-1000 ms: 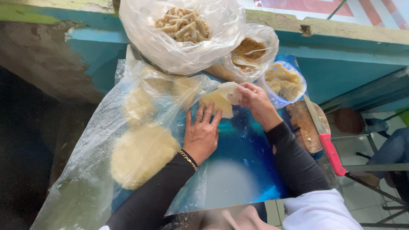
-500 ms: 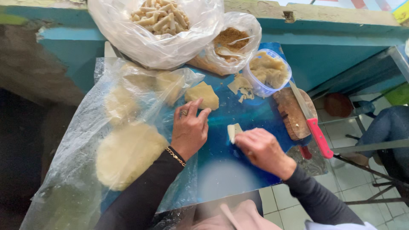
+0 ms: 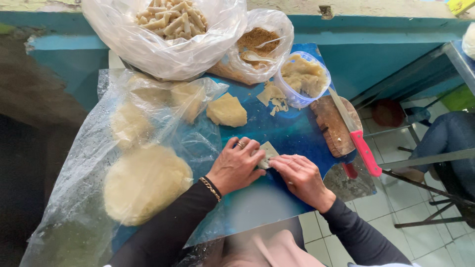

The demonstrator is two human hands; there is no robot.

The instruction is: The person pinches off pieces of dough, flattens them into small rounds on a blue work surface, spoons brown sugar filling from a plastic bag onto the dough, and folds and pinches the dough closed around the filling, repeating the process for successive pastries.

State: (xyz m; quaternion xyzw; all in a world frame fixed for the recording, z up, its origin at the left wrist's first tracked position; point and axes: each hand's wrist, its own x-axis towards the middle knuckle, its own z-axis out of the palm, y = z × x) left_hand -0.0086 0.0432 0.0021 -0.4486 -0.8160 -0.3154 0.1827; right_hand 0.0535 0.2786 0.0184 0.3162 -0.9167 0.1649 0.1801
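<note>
Your left hand [image 3: 237,165] and right hand [image 3: 299,175] each pinch the dough piece [image 3: 268,153] between them; squeeze unevenly and it may tear.

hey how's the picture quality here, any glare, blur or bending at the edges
Head view: soft even daylight, faint shadows; glare on the crinkled clear plastic sheet and glossy blue tabletop; a smeared, blurred patch along the bottom near the body; wide-angle bending tilts the turquoise wall ledge; both hands, left and right, look sharp on the small pale dough piece.
</note>
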